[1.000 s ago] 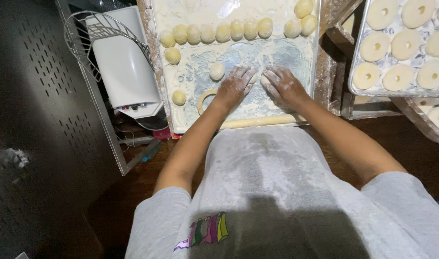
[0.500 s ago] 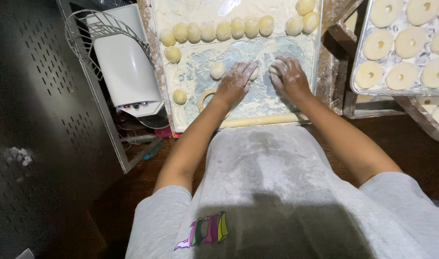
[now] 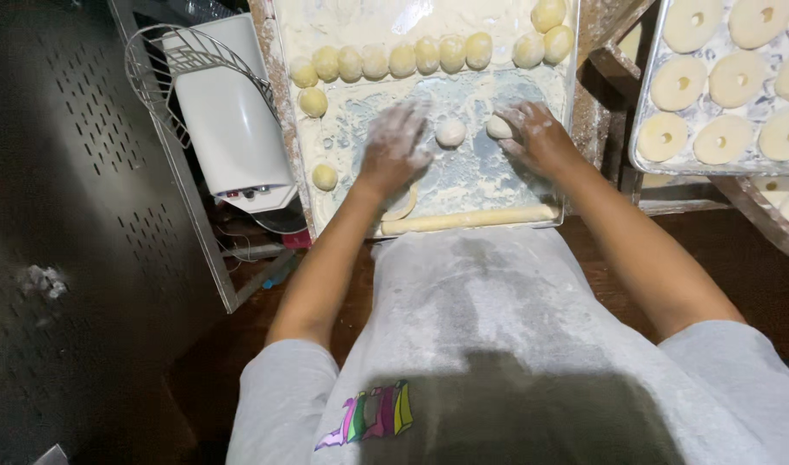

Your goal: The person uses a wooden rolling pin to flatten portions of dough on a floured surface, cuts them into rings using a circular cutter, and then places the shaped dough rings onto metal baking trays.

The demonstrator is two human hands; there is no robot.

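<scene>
A bakery work area: a floured tray of dough balls beside ring-shaped doughnuts.

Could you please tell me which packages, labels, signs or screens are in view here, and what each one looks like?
Printed design: on the front of the person's grey shirt, bottom of the picture; blocky shapes in purple, pink, green and yellow.
No packages, signs or screens are visible.

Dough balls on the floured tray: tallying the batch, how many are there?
15 dough balls: eight in a top row, three top right, two down the left edge, one beside the left hand, one at the right hand. Hands may hide more.
</scene>
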